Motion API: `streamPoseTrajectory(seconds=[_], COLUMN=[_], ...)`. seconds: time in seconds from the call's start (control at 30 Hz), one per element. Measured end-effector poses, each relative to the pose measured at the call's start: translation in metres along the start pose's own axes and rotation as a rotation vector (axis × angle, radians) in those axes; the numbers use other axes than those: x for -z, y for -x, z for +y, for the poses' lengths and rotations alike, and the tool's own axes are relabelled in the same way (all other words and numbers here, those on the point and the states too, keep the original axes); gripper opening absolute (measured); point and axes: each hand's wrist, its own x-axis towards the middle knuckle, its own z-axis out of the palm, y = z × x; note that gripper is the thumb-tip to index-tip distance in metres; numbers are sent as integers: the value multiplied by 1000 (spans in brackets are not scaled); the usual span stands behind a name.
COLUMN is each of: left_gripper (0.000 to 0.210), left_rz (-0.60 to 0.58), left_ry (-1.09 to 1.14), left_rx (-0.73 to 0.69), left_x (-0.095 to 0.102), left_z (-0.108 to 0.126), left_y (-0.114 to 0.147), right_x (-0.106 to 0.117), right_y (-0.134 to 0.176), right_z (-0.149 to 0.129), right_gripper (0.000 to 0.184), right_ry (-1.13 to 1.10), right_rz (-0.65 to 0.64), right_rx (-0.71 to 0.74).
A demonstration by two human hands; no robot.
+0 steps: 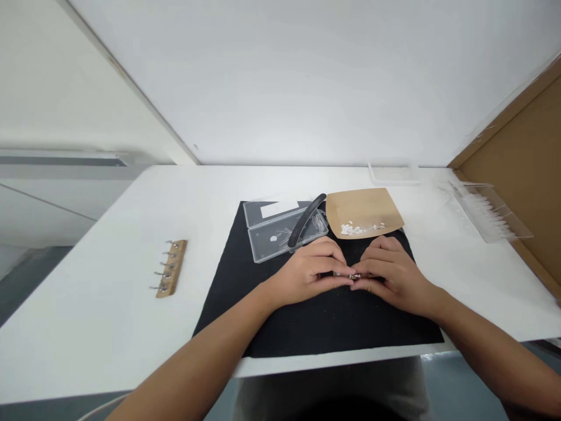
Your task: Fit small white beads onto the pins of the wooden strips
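My left hand point(316, 267) and my right hand point(391, 270) meet over the black mat point(302, 333). Their fingertips pinch a small shiny metal piece point(355, 276) from both sides. Most of it is hidden by the fingers, and its kind cannot be made out. Just beyond my left hand, a dark curved nail file point(305, 221) leans across an open clear plastic case point(263, 242) that has small clear pieces inside. Behind my right hand lies a brown paper tray point(363, 204), with small white flakes point(353, 228) along its near side.
On the left of the white table point(118, 251) sits a wooden strip point(172, 268) with several metal clips on it. A clear box of white, nail-tip-like pieces point(482, 213) is at the right, by a brown panel point(521, 158). A clear tray point(394, 175) stands against the back wall.
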Motion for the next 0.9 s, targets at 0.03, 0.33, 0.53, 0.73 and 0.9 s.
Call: streamPoseTrajectory(seconds=[0.03,0.33,0.53,0.73,0.9], left_gripper=[18,13,13,13,11], left_rz=[-8,-99,-169,-221,-225], left_ry=[-6,-91,-132,-173,-204], left_rx=[1,76,67,64,78], left_x=[1,23,21,17,16], left_z=[0,-8,-7,-7,-9], left_y=[0,6,6,6,7], right_x=[1,7,2,-1,-2], right_y=[0,3,3,3,2], right_z=[1,11,9,8,7], right_gripper=[22,41,38,34,32], right_ry=[5,101,106,99,111], right_rz=[-2,-55,-107,-119,-116], right_rx=[-4,-8,-32,-43,-39])
